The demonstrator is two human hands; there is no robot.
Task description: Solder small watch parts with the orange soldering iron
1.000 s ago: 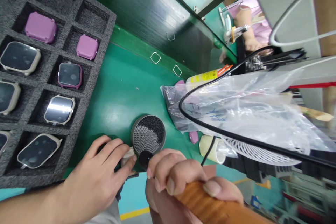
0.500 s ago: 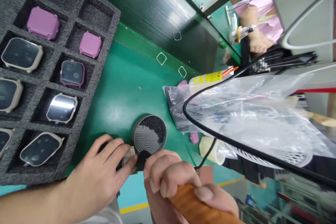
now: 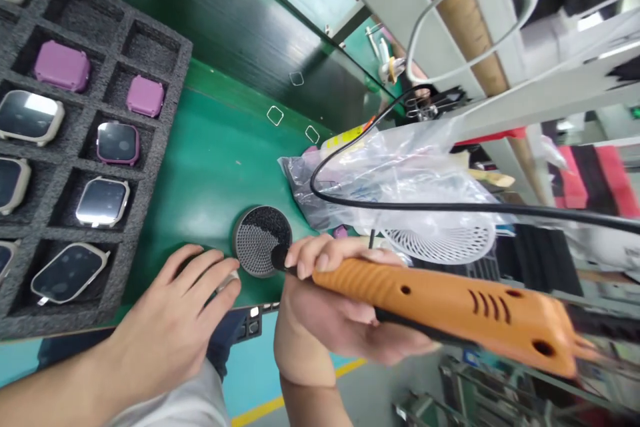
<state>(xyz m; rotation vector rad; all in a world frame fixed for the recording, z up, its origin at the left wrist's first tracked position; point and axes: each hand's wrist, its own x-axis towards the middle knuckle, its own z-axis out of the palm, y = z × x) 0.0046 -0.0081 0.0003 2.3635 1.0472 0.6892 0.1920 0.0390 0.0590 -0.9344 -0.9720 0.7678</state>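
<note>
My right hand [image 3: 345, 313] grips an orange corded hand tool [image 3: 450, 303] with vent slots and a black tip. That tip overlaps the right edge of a round dish [image 3: 236, 250], which has a grey studded surface and dark granules. My left hand [image 3: 187, 297] rests on the bench edge left of the dish, fingers curled over a pale, rounded piece [image 3: 229, 281], mostly hidden beneath them. Left of it, a grey foam tray [image 3: 163, 113] holds smartwatches in its compartments, among them a silver watch [image 3: 103, 201], and purple watch cases such as this purple case [image 3: 145, 95].
Thin square rings [image 3: 275, 115] lie on the green bench [image 3: 200, 173]. A clear plastic bag [image 3: 345, 197] and a white perforated basket [image 3: 440, 241] stand at the right, crossed by a black cable [image 3: 450, 207]. A bottle with a yellow label [image 3: 345, 138] sits behind the bag.
The view has shifted, revealing more on the right. My right hand has turned, swinging the tool's orange body up to the right, and its black tip now overlaps the dish. My left hand keeps its hold.
</note>
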